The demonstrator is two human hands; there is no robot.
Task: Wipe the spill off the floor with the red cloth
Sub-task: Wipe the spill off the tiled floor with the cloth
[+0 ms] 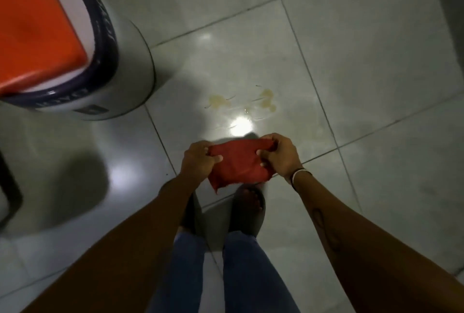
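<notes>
I stand over a pale tiled floor (pixel 351 49). A yellowish spill (pixel 266 99) lies on it in two small puddles with thin streaks, just ahead of my feet. The red cloth (pixel 238 164) hangs in the air between my hands, above my sandalled feet. My left hand (pixel 198 162) pinches its left edge and my right hand (pixel 278 154) pinches its upper right corner. The cloth is folded and held clear of the floor, nearer to me than the spill.
A large white bucket (pixel 120 66) with a dark rim stands at the upper left, an orange lid or box (pixel 37 24) resting on top. A dark frame (pixel 10 192) shows at the left edge. Bright lamp reflections sit on the tiles near the spill.
</notes>
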